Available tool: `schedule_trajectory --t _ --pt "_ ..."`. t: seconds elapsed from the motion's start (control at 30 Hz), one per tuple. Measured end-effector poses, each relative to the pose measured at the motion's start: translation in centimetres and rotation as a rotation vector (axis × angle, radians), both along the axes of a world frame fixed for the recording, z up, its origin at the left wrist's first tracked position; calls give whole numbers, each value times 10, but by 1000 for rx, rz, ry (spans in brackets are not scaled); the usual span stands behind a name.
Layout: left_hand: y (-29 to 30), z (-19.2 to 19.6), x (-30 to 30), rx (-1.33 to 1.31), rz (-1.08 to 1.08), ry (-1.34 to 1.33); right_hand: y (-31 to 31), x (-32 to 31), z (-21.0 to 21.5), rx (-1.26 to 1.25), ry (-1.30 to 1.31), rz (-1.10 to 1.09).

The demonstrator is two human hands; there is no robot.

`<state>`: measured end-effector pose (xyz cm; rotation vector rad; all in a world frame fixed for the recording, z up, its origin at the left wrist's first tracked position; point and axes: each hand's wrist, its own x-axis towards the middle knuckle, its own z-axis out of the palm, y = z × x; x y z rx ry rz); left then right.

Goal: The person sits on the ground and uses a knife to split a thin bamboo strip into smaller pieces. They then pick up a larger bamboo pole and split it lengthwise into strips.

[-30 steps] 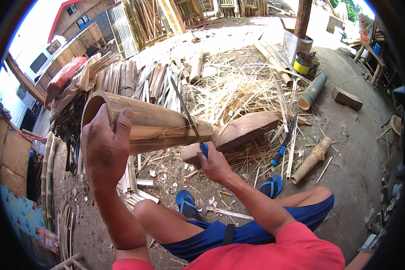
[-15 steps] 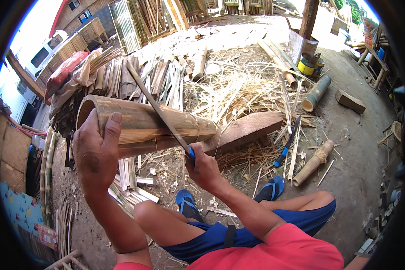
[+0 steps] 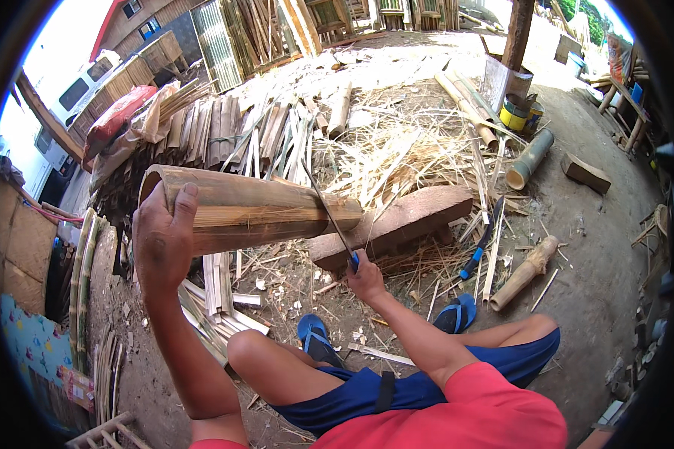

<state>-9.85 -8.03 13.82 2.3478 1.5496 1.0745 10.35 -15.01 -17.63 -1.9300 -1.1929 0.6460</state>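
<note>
A thick bamboo section (image 3: 254,213) lies nearly level, its open end to the left. My left hand (image 3: 162,243) is closed on the rim of that end, thumb on the outside and fingers inside the hollow. The bamboo's right end rests against a reddish-brown wooden block (image 3: 412,221). My right hand (image 3: 365,280) is wrapped round the blue handle of a long knife (image 3: 326,206). Its narrow blade slants up and left across the bamboo near the right end. A pale, split strip runs along the bamboo's side.
Beyond the block spreads a heap of pale shavings (image 3: 404,161). A second knife (image 3: 484,243) with a blue-black handle lies right of the block. Near it are a bamboo piece (image 3: 526,274), a green bamboo tube (image 3: 530,159) and a wood chunk (image 3: 586,173). Split slats (image 3: 210,131) are stacked at left.
My right hand has moved right, away from the bamboo, and the blade has shifted from the bamboo's middle toward its right end. My left hand keeps its grip on the rim.
</note>
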Motion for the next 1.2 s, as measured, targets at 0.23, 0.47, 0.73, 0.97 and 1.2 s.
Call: schedule_trajectory --t 0.23,0.47,0.73,0.97,1.2 --pt "-12 6 -5 -45 48 18 -10 -21 26 380 103 333" --pt "-19 4 -1 -27 -36 24 -15 69 -86 -454 70 -199" --pt "-35 22 10 -92 -371 55 -63 68 -40 -377 161 -154" --pt "-43 14 36 -33 -343 18 -69 25 58 548 118 305" --pt "-46 14 25 -1 -325 11 -45 66 24 -142 294 3"
